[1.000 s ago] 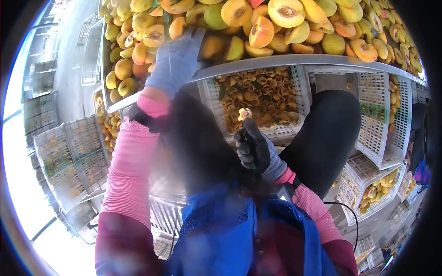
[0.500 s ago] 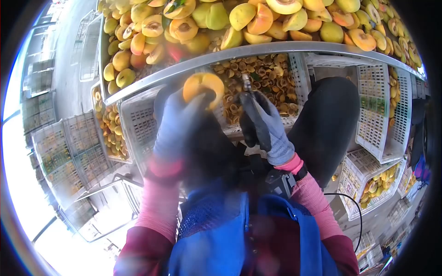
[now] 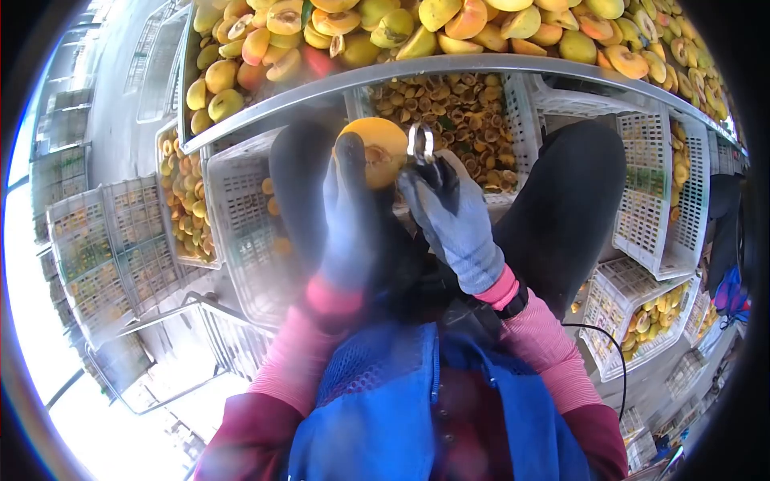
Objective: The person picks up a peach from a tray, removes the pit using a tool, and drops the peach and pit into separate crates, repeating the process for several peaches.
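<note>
My left hand (image 3: 350, 220), in a grey-blue glove, is closed around a yellow peach half (image 3: 375, 144). Its cut face, with a brownish centre, is turned towards me, and the thumb lies along its left edge. Close on the right, my right hand (image 3: 464, 224), gloved with dark fingertips, grips a pitting tool with a shiny metal loop (image 3: 420, 143). The loop stands upright beside the fruit; whether they touch I cannot tell. Below both hands, a white crate (image 3: 521, 128) holds many brown pits and scraps (image 3: 449, 104).
A metal-edged table (image 3: 385, 74) heaped with peach halves (image 3: 481, 28) spans the top. On the left stand a white crate (image 3: 241, 188) and a crateful of fruit (image 3: 188, 200). More crates (image 3: 642, 184) line the right side. A black cable (image 3: 618, 349) hangs by my right arm.
The hands have come closer together, the metal loop now beside the fruit. The half in my left hand earlier showed a dark hollow; now a brownish centre shows. The view has shifted slightly.
</note>
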Available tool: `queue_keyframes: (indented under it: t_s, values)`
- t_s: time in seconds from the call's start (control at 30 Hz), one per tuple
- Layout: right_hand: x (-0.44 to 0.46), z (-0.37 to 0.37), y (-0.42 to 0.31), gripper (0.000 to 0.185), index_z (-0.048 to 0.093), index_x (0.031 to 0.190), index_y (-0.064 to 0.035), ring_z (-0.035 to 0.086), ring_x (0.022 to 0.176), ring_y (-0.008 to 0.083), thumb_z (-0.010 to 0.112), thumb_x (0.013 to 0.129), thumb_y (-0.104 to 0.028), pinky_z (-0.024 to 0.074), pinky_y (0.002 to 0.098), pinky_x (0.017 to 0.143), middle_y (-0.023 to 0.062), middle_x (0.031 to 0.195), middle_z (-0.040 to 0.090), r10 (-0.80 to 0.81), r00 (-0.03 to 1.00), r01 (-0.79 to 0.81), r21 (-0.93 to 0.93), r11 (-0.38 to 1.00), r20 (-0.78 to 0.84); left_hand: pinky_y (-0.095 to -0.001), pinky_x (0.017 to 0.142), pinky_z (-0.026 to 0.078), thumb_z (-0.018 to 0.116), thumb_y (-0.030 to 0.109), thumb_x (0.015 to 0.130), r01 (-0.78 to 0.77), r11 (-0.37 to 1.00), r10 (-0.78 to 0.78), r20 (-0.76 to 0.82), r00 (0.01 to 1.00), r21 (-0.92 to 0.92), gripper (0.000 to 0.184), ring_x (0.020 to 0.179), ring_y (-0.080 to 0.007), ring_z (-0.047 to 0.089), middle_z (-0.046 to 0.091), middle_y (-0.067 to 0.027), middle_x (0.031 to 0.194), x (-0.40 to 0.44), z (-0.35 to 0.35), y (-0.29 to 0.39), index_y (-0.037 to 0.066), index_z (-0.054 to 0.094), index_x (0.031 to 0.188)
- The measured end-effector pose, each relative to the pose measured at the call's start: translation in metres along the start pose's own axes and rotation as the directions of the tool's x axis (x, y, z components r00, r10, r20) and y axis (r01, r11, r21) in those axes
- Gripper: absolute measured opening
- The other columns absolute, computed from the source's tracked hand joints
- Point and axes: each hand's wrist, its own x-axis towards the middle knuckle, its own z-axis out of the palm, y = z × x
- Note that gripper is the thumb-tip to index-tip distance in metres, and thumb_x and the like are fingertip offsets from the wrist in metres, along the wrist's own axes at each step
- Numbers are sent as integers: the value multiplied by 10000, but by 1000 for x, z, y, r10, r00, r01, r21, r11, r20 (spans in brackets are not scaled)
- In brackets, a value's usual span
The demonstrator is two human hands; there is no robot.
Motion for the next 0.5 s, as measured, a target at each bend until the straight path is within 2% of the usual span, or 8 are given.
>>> queue_keyframes:
  t_s: [0.07,0.1,0.2,0.23,0.33,0.37,0.43,0.5]
  values:
    - [-8,-2,-12,179,513,1017,7,512,640,89,563,887,-106,466,263,584,89,791,553,-67,997,74,-308,949,34,-260,731,452,389,437,974,-65,996,67,-41,997,67,473,825,-147,562,591,-81,927,2,-2,-6,0,543,1070]
    - [-11,1,-7,239,494,1062,34,582,671,171,536,904,-139,484,309,628,158,793,580,-193,978,210,-435,875,84,-259,726,451,396,442,970,-36,998,39,-58,998,49,475,815,-144,559,588,-80,924,-1,-1,-6,1,544,1067]
    - [-19,7,-10,304,488,1126,54,626,759,280,519,908,-156,490,352,686,200,863,613,-317,948,284,-525,802,30,-256,718,447,417,448,963,8,1000,-8,-83,997,-3,475,796,-139,550,581,-78,920,-8,8,-8,3,542,1068]
    - [-20,6,-13,356,466,1189,74,626,827,331,499,915,-151,485,359,716,214,936,627,-232,971,226,-539,812,56,-256,719,445,422,446,962,-7,1000,6,-84,996,-18,471,798,-138,547,579,-78,922,-7,9,-8,3,537,1074]
    - [-19,5,-10,366,449,1207,84,625,822,326,488,922,-143,487,360,712,225,949,619,-160,984,176,-412,894,75,-258,729,440,440,432,960,52,991,-64,-90,994,-125,452,820,-133,538,573,-75,936,-12,14,-5,9,523,1098]
    - [-20,6,-10,361,447,1204,86,625,808,326,481,925,-141,487,361,705,223,939,619,-224,973,224,-405,886,49,-259,734,438,446,426,959,89,981,-106,-91,990,-171,445,830,-131,535,572,-73,942,-14,16,-4,12,517,1107]
    - [-22,11,-10,352,442,1198,91,623,779,327,466,932,-137,486,362,691,219,919,621,-349,937,321,-392,862,0,-251,716,440,453,416,959,6,993,-24,-159,987,-114,427,822,-125,536,571,-72,952,-14,20,-13,20,513,1110]
    - [-21,10,-4,353,441,1192,93,616,763,326,460,935,-148,482,366,682,219,899,614,-262,965,234,-443,866,-2,-235,700,438,448,399,965,-16,998,6,-154,988,-61,401,819,-117,533,567,-70,970,-12,14,-22,31,513,1109]
